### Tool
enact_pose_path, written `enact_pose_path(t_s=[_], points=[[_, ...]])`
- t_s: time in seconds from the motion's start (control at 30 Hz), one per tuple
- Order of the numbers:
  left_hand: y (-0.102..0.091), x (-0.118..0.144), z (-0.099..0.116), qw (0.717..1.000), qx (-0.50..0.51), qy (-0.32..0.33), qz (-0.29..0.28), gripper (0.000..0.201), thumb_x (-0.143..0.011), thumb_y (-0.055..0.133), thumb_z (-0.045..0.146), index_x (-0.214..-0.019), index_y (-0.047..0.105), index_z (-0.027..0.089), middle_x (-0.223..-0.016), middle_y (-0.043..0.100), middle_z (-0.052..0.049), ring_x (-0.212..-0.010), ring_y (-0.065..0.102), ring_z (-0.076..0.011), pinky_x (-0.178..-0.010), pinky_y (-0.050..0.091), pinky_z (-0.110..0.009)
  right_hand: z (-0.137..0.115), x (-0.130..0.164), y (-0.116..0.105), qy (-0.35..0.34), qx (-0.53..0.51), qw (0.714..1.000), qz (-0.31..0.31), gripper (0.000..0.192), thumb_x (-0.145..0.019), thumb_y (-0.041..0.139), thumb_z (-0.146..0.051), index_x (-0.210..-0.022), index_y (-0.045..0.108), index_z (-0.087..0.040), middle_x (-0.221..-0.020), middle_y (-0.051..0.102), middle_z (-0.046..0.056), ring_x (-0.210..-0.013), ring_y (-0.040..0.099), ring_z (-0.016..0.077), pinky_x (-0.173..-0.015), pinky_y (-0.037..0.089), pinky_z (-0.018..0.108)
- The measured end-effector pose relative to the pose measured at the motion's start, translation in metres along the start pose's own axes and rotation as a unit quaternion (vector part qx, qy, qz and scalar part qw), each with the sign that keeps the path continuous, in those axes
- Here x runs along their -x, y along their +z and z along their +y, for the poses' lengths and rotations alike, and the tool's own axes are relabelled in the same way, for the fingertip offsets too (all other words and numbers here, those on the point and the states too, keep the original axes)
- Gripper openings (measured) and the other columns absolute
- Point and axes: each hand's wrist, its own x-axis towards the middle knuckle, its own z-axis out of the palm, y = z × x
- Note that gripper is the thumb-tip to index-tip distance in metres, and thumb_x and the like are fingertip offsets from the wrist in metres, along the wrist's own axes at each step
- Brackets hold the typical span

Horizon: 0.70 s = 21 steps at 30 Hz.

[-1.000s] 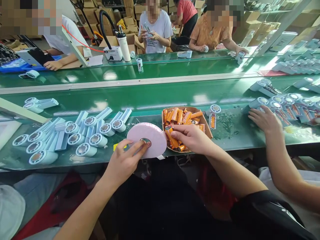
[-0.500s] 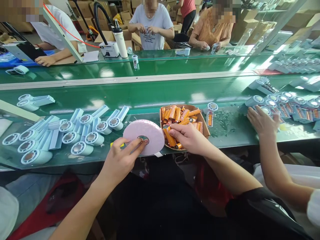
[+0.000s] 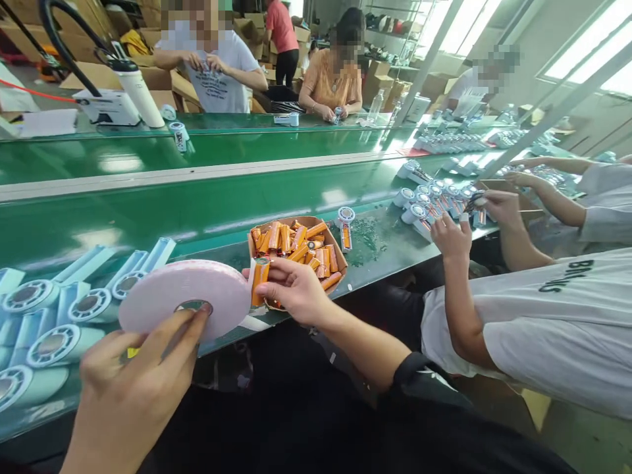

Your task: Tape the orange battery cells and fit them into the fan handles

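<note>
My left hand (image 3: 141, 378) grips a wide, pinkish-white tape roll (image 3: 153, 289), with fingers pushed into its core hole. Between the thumb and fingers of my right hand (image 3: 299, 293) is an orange-wrapped battery (image 3: 260, 278), held upright close to the roll's right edge. A pale strip of tape lies along the battery's left side. Just behind my right hand, a cardboard box (image 3: 342, 260) holds many similar orange batteries (image 3: 285, 238). Beyond its right corner, a light-blue fan housing (image 3: 346, 216) has an orange battery showing in its handle.
Light-blue fan housings (image 3: 62, 342) crowd the bench at left. More housings, some with orange inside, lie at right near a co-worker's hand (image 3: 451, 237). A green conveyor surface (image 3: 237, 191) runs behind the bench. Other people sit across it and along the right.
The view has swung right and closer. My right hand has lifted the battery from the box's edge to beside the tape roll, and a tape strip now shows against it.
</note>
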Motion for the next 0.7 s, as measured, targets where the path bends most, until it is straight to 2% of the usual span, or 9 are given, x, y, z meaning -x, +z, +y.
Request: enact_pose_path(t_s=[0.1, 0.17, 0.23, 0.3, 0.4, 0.47, 0.53, 0.6, 0.7], points=[[0.004, -0.003, 0.010, 0.999, -0.045, 0.012, -0.018, 0.079, -0.103, 0.045, 0.014, -0.172, 0.018, 0.043, -0.122, 0.079, -0.007, -0.101, 0.072, -0.0300, -0.067, 0.044, -0.047, 0.033, 0.010, 0.023, -0.063, -0.129, 0.979, 0.148, 0.064, -0.064, 0.094, -0.065, -0.107, 0.063, -0.030, -0.117, 0.082, 0.006, -0.112, 0.077, 0.0319, -0.100, 0.064, 0.052], [0.011, -0.007, 0.021, 0.999, -0.050, 0.007, 0.016, 0.078, -0.102, 0.056, 0.018, -0.171, 0.025, 0.037, -0.113, 0.080, -0.007, -0.090, 0.071, -0.0286, -0.069, 0.045, -0.045, 0.050, 0.014, 0.033, -0.085, -0.166, 0.960, 0.211, 0.064, -0.064, 0.095, -0.064, -0.104, 0.058, -0.031, -0.121, 0.081, 0.006, -0.115, 0.076, 0.0318, -0.101, 0.064, 0.053], [0.021, -0.009, 0.035, 0.996, -0.044, -0.025, 0.069, 0.077, -0.098, 0.069, 0.023, -0.168, 0.037, 0.030, -0.102, 0.078, -0.008, -0.083, 0.067, -0.0268, -0.073, 0.045, -0.043, 0.053, 0.012, 0.033, -0.090, -0.169, 0.956, 0.224, 0.063, -0.066, 0.095, -0.063, -0.103, 0.056, -0.031, -0.121, 0.081, 0.006, -0.116, 0.076, 0.0317, -0.103, 0.063, 0.054], [0.031, -0.005, 0.050, 0.994, -0.006, -0.050, 0.097, 0.069, -0.096, 0.073, 0.025, -0.161, 0.049, 0.025, -0.095, 0.074, -0.008, -0.082, 0.064, -0.0253, -0.079, 0.047, -0.042, 0.035, 0.004, 0.017, -0.093, -0.139, 0.964, 0.205, 0.060, -0.068, 0.093, -0.063, -0.103, 0.057, -0.030, -0.120, 0.080, 0.008, -0.120, 0.074, 0.0324, -0.104, 0.062, 0.055], [0.043, 0.011, 0.058, 0.994, 0.078, -0.064, 0.047, 0.053, -0.093, 0.074, 0.023, -0.145, 0.064, 0.024, -0.097, 0.074, -0.008, -0.087, 0.063, -0.0242, -0.084, 0.050, -0.040, -0.023, -0.012, -0.032, -0.164, -0.015, 0.961, 0.222, 0.049, -0.081, 0.079, -0.065, -0.110, 0.063, -0.029, -0.125, 0.076, 0.009, -0.132, 0.066, 0.0300, -0.104, 0.063, 0.048], [0.051, 0.022, 0.045, 0.992, 0.085, -0.092, -0.021, 0.052, -0.087, 0.081, 0.029, -0.138, 0.070, 0.025, -0.106, 0.076, -0.008, -0.096, 0.062, -0.0259, -0.090, 0.053, -0.040, -0.059, -0.020, -0.068, -0.254, 0.089, 0.926, 0.265, 0.047, -0.091, 0.063, -0.068, -0.122, 0.064, -0.032, -0.132, 0.072, 0.008, -0.139, 0.061, 0.0266, -0.101, 0.064, 0.044], [0.057, 0.026, 0.018, 0.984, 0.076, -0.122, -0.106, 0.056, -0.082, 0.086, 0.039, -0.135, 0.073, 0.027, -0.118, 0.077, -0.008, -0.108, 0.061, -0.0289, -0.095, 0.054, -0.043, -0.074, -0.022, -0.094, -0.306, 0.115, 0.903, 0.280, 0.045, -0.090, 0.068, -0.062, -0.125, 0.064, -0.034, -0.137, 0.070, 0.006, -0.140, 0.062, 0.0266, -0.102, 0.063, 0.044], [0.062, 0.020, -0.015, 0.969, 0.079, -0.163, -0.169, 0.048, -0.087, 0.080, 0.046, -0.131, 0.075, 0.029, -0.125, 0.078, -0.006, -0.115, 0.061, -0.0297, -0.098, 0.054, -0.044, -0.067, -0.015, -0.105, -0.300, 0.108, 0.908, 0.273, 0.043, -0.086, 0.080, -0.053, -0.123, 0.066, -0.034, -0.133, 0.073, 0.005, -0.133, 0.067, 0.0280, -0.101, 0.063, 0.046], [0.069, -0.009, -0.061, 0.948, 0.011, -0.277, -0.155, 0.037, -0.100, 0.061, 0.045, -0.126, 0.077, 0.024, -0.129, 0.077, -0.010, -0.120, 0.063, -0.0325, -0.099, 0.052, -0.049, -0.043, 0.003, -0.102, -0.253, 0.088, 0.928, 0.259, 0.052, -0.081, 0.089, -0.041, -0.127, 0.065, -0.039, -0.120, 0.079, 0.003, -0.122, 0.075, 0.0284, -0.099, 0.065, 0.049]])
